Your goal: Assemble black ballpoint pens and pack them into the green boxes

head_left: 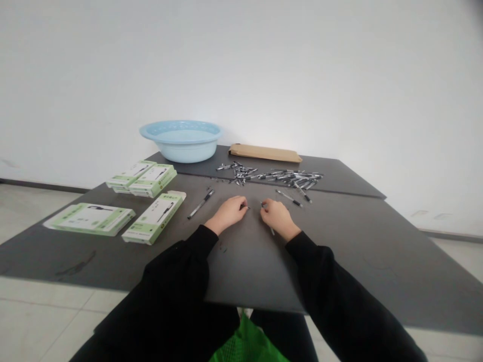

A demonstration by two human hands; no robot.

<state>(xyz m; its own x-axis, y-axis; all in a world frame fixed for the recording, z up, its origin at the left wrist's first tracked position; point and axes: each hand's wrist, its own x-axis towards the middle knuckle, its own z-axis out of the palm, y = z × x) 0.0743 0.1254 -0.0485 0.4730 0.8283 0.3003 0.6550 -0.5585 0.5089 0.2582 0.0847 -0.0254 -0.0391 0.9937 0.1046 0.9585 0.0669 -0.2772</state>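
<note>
Work looks partway: one lone pen (201, 203) set apart beyond the left wrist; large pen pile (298, 178) and heap of small parts (241, 173) remain on the far side of the surface (350, 236), plus two loose pens (290, 198) nearer. Left hand (228, 213): fingers pinched on a small dark piece (248, 207), maybe a cap, too small to be sure. Right hand (278, 218): grip closed around a clear pen (272, 232), barrel poking out below the palm. Held items apart, not touching.
</note>
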